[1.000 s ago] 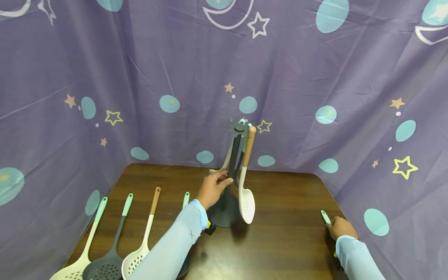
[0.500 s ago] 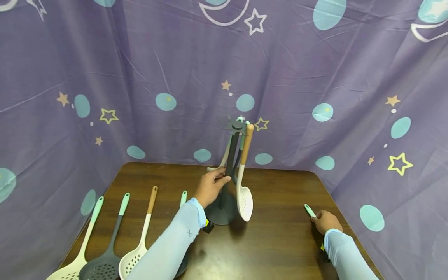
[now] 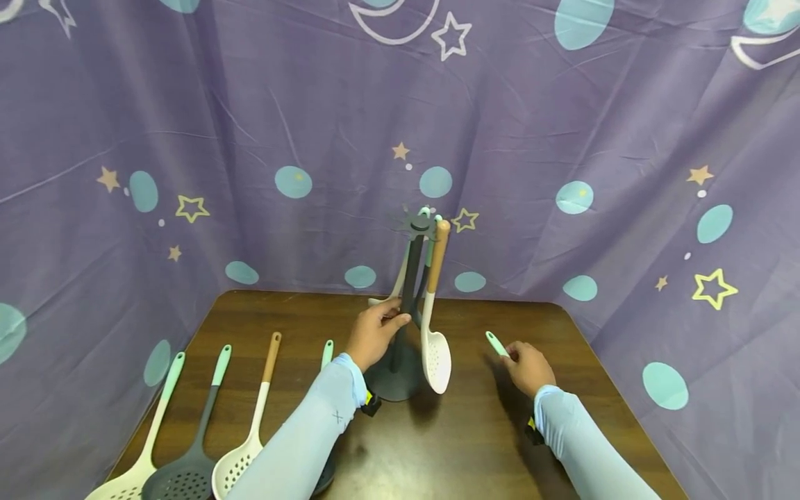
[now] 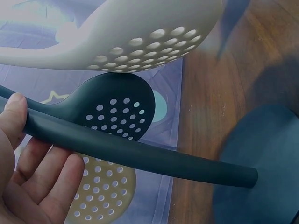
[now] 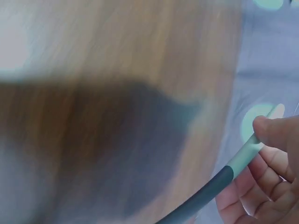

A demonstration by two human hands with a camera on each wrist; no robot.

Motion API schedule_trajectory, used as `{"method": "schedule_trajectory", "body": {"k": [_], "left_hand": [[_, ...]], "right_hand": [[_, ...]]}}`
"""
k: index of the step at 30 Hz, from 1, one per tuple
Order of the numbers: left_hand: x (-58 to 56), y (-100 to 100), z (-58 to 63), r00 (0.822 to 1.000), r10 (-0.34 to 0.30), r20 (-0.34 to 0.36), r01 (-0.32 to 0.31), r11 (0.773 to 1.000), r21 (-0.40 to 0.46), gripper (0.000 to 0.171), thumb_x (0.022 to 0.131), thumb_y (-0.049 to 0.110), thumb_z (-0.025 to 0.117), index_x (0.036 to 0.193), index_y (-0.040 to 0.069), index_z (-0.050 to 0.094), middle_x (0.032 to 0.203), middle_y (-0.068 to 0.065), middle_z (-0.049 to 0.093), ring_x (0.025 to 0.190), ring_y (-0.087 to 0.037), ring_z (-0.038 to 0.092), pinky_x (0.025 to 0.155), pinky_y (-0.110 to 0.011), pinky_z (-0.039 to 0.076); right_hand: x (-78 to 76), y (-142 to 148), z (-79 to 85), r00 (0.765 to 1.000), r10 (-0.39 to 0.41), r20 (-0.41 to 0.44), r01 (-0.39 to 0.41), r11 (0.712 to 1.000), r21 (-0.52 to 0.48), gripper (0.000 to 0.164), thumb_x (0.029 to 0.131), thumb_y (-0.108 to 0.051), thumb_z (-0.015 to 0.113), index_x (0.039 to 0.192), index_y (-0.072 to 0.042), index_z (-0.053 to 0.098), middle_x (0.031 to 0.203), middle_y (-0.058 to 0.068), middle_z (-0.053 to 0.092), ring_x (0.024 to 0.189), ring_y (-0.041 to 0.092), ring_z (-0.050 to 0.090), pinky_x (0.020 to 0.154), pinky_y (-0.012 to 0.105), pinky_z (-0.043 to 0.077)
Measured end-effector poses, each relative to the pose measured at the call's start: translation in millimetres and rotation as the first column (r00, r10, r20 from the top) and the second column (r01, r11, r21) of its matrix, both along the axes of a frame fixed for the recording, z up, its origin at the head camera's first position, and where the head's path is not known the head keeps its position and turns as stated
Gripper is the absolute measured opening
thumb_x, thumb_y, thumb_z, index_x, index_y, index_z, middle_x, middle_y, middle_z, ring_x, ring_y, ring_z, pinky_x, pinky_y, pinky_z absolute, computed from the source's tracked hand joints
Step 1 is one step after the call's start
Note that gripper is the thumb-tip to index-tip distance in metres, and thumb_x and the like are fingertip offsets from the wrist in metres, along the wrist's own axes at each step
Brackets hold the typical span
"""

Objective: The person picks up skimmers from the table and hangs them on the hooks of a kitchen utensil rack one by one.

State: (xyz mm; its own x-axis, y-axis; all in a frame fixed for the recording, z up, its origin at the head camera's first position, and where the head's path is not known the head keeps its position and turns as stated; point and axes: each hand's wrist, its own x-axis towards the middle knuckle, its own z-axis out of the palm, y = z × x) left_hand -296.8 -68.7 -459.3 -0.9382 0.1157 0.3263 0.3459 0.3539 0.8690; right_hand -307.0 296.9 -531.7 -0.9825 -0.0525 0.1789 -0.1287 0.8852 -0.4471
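Observation:
My left hand [image 3: 371,335] grips the dark pole [image 4: 140,155] of a utensil stand, thumb on one side and fingers on the other. The stand's round base [image 3: 394,382] sits on the table. From its top hang a white perforated spoon [image 3: 437,361] with a wooden handle, a dark perforated spoon [image 4: 119,102] and a cream perforated one [image 4: 100,191]. To the right of the stand, my right hand [image 3: 528,367] pinches the mint handle [image 5: 245,156] of a utensil with a dark grey shaft. Its head is out of sight in both views.
At the left of the brown table [image 3: 475,444] lie a cream skimmer [image 3: 140,472], a dark grey skimmer [image 3: 187,472] and a white one [image 3: 240,462] with a wooden handle. My left sleeve partly covers another mint-handled utensil [image 3: 328,353]. A purple curtain [image 3: 350,236] hangs behind.
My right hand has carried the mint-handled utensil leftward from the table's right edge, closer to the stand. The left hand stays on the pole; the head view has shifted slightly.

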Motion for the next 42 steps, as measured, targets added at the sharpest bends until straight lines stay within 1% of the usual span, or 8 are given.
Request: {"method": "schedule_trajectory", "body": {"k": [8,16,21,27,31,38,40,42], "left_hand": [[-1.1,0.2,0.3,1.0,0.011,0.002,-0.011,1.0,0.005,0.04,0.097,0.034,0.071,0.135,0.021,0.07,0.113,-0.006,0.075,0.104,-0.023,0.073,0.089,-0.04,0.059],[0.2,0.3,-0.4,1.0,0.014,0.019,-0.014,1.0,0.01,0.044,0.098,0.034,0.071,0.138,0.018,0.068,0.116,-0.009,0.074,0.106,-0.024,0.072,0.09,-0.04,0.059],[0.3,0.5,-0.4,0.999,-0.006,0.038,0.005,0.999,0.041,0.045,0.098,0.034,0.07,0.139,0.017,0.067,0.115,-0.01,0.074,0.1,-0.023,0.073,0.079,-0.035,0.061],[0.9,1.3,-1.0,0.997,-0.025,0.072,0.02,0.998,0.067,0.046,0.098,0.034,0.071,0.14,0.017,0.066,0.117,-0.011,0.073,0.1,-0.024,0.073,0.073,-0.031,0.062],[0.4,1.2,-1.5,0.997,-0.026,0.072,0.021,0.998,0.067,0.046,0.098,0.034,0.07,0.141,0.017,0.065,0.118,-0.012,0.073,0.102,-0.025,0.073,0.073,-0.031,0.063],[0.9,1.5,-0.9,0.997,-0.015,0.073,0.01,0.998,0.062,0.05,0.098,0.034,0.07,0.143,0.013,0.063,0.119,-0.013,0.073,0.103,-0.026,0.073,0.072,-0.03,0.063],[1.1,1.8,-0.8,0.998,-0.011,0.067,0.007,0.998,0.064,0.049,0.098,0.033,0.071,0.143,0.013,0.063,0.117,-0.013,0.073,0.101,-0.026,0.073,0.071,-0.03,0.063],[0.9,2.1,-1.1,0.998,-0.009,0.059,0.005,0.998,0.068,0.049,0.098,0.033,0.071,0.142,0.013,0.064,0.115,-0.012,0.073,0.099,-0.025,0.073,0.071,-0.031,0.063]], "right_hand": [[-4.4,-50.2,25.3,0.984,0.081,-0.157,-0.098,0.989,-0.107,0.015,0.094,-0.015,0.077,0.103,-0.005,0.07,0.089,0.005,0.064,0.078,0.019,0.059,0.071,0.039,0.049],[2.2,-82.7,62.8,0.956,0.037,-0.291,-0.131,0.941,-0.311,0.018,0.098,-0.016,0.074,0.111,-0.004,0.07,0.091,0.007,0.061,0.079,0.019,0.057,0.066,0.028,0.048],[10.2,-97.8,87.2,0.92,0.01,-0.391,-0.174,0.906,-0.386,0.018,0.098,-0.016,0.074,0.111,-0.004,0.073,0.093,0.007,0.059,0.078,0.017,0.053,0.064,0.022,0.044],[23.9,-113.8,117.4,0.871,-0.012,-0.49,-0.247,0.853,-0.46,0.016,0.1,-0.012,0.069,0.113,-0.004,0.073,0.096,0.007,0.053,0.083,0.013,0.049,0.067,0.016,0.042],[36.9,-127.5,138.0,0.826,-0.004,-0.564,-0.315,0.827,-0.466,0.019,0.101,-0.008,0.068,0.119,-0.004,0.073,0.098,0.008,0.053,0.086,0.01,0.051,0.071,0.014,0.044],[60.1,-151.4,165.0,0.697,0.115,-0.708,-0.478,0.81,-0.339,0.021,0.097,0.003,0.067,0.118,0.0,0.071,0.094,0.014,0.052,0.087,0.013,0.05,0.074,0.017,0.044],[65.1,-157.0,172.0,0.678,0.146,-0.721,-0.508,0.802,-0.315,0.022,0.097,0.004,0.067,0.119,0.001,0.071,0.096,0.015,0.052,0.087,0.015,0.049,0.075,0.019,0.043],[67.9,-161.4,177.8,0.674,0.164,-0.721,-0.521,0.797,-0.305,0.029,0.097,0.005,0.066,0.126,0.002,0.069,0.097,0.015,0.052,0.087,0.015,0.048,0.075,0.019,0.042]]}}
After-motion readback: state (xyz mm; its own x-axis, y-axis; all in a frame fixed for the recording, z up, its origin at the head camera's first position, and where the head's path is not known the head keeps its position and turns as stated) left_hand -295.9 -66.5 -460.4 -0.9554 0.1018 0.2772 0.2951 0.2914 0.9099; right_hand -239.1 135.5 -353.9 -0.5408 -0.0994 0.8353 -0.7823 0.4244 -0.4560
